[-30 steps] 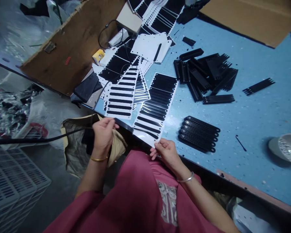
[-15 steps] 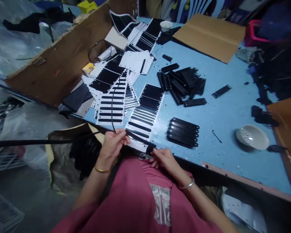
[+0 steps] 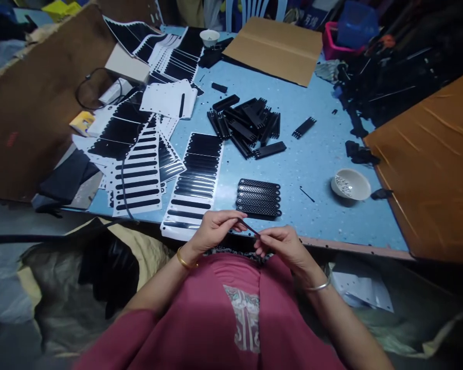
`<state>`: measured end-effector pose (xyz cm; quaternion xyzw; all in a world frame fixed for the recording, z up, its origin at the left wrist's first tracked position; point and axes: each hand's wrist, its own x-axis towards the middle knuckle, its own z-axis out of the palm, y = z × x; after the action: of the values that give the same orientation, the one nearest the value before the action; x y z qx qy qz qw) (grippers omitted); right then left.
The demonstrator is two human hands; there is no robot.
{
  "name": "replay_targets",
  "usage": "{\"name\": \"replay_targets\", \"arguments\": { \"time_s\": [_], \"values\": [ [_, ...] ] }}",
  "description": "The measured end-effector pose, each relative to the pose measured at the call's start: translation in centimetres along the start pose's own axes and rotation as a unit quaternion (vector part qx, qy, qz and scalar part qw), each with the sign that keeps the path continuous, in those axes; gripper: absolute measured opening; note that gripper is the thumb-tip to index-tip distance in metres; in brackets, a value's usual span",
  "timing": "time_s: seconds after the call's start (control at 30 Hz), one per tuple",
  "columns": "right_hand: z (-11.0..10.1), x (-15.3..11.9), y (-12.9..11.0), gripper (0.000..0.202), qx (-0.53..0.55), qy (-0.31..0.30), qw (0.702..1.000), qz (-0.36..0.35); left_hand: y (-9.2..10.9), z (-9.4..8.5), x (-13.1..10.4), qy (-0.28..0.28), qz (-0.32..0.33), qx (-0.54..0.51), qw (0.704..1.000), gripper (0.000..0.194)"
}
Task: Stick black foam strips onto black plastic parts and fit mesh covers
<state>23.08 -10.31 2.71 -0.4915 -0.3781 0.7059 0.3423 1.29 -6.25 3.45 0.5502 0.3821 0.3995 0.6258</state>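
Observation:
Between my two hands stretches a thin black strip, seen nearly edge-on above my lap at the table's front edge. My left hand pinches its left end with thumb and fingers. The other end is pinched in my right hand. Just beyond the hands lies a neat row of black textured bars with a small hole at each end. Left of them, a white sheet carries black adhesive-looking strips and reaches the table's edge. More such sheets overlap farther left, with a dark cord lying across them.
A loose pile of black bars occupies the middle of the blue table. To the right stand a white bowl with small bits inside and a thin black tool. Cardboard lies behind; a brown board edges the left.
The view has swung right. My left hand has let go of the dark cord, and the hands have come closer together, now with the thin black strip between them.

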Motion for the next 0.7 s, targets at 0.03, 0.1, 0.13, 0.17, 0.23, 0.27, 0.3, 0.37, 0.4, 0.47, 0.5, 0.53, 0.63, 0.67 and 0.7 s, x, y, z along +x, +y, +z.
{"name": "replay_targets", "arguments": {
  "time_s": [0.03,0.1,0.13,0.17,0.23,0.27,0.3,0.37,0.4,0.47,0.5,0.53,0.63,0.67,0.7],
  "values": [
    [-0.4,0.0,0.2,0.029,-0.003,0.004,1.000,-0.006,-0.1,0.0,0.0,-0.007,-0.010,0.006,1.000,0.029],
    [-1.4,-0.1,0.4,0.026,-0.024,0.009,0.999,-0.024,-0.4,-0.3,0.1,-0.016,-0.038,-0.001,0.999,0.031],
    [-1.9,-0.2,0.4,0.025,-0.045,0.014,0.998,-0.040,-0.7,-0.5,0.1,-0.016,-0.049,-0.014,0.999,0.034],
    [-2.6,-0.3,0.3,0.024,-0.073,0.025,0.995,-0.063,-1.0,-0.7,0.1,-0.010,-0.057,-0.025,0.998,0.037],
    [-4.0,-0.7,0.0,0.020,-0.147,0.068,0.978,-0.132,-1.8,-1.2,0.4,0.026,-0.062,-0.007,0.998,0.037],
    [-4.7,-0.9,-0.2,0.017,-0.188,0.099,0.962,-0.172,-2.2,-1.4,0.7,0.056,-0.058,0.034,0.996,0.033],
    [-5.5,-0.9,-0.4,0.015,-0.226,0.132,0.942,-0.208,-2.7,-1.6,1.0,0.088,-0.048,0.091,0.991,0.027],
    [-6.8,-0.7,-0.7,0.011,-0.286,0.189,0.903,-0.258,-3.6,-1.6,1.7,0.138,-0.012,0.217,0.966,0.015],
    [-7.2,-0.4,-0.7,0.011,-0.305,0.208,0.889,-0.271,-3.9,-1.5,2.1,0.146,0.012,0.269,0.952,0.012],
    [-7.7,0.5,-0.6,0.012,-0.325,0.223,0.873,-0.288,-4.4,-1.1,2.8,0.135,0.055,0.335,0.931,0.014],
    [-7.8,1.0,-0.5,0.012,-0.333,0.223,0.867,-0.295,-4.5,-0.9,3.1,0.122,0.069,0.353,0.925,0.017],
    [-7.7,1.4,-0.4,0.013,-0.341,0.221,0.862,-0.303,-4.6,-0.8,3.3,0.110,0.079,0.365,0.921,0.019],
    [-7.0,2.0,0.0,0.011,-0.375,0.207,0.840,-0.334,-4.4,-0.5,3.2,0.089,0.085,0.376,0.918,0.017],
    [-6.7,1.9,0.0,0.011,-0.386,0.201,0.833,-0.343,-4.2,-0.6,3.0,0.083,0.084,0.375,0.919,0.016],
    [-6.5,1.7,0.1,0.011,-0.397,0.193,0.826,-0.350,-4.1,-0.6,2.7,0.080,0.083,0.372,0.921,0.015]
  ]
}}
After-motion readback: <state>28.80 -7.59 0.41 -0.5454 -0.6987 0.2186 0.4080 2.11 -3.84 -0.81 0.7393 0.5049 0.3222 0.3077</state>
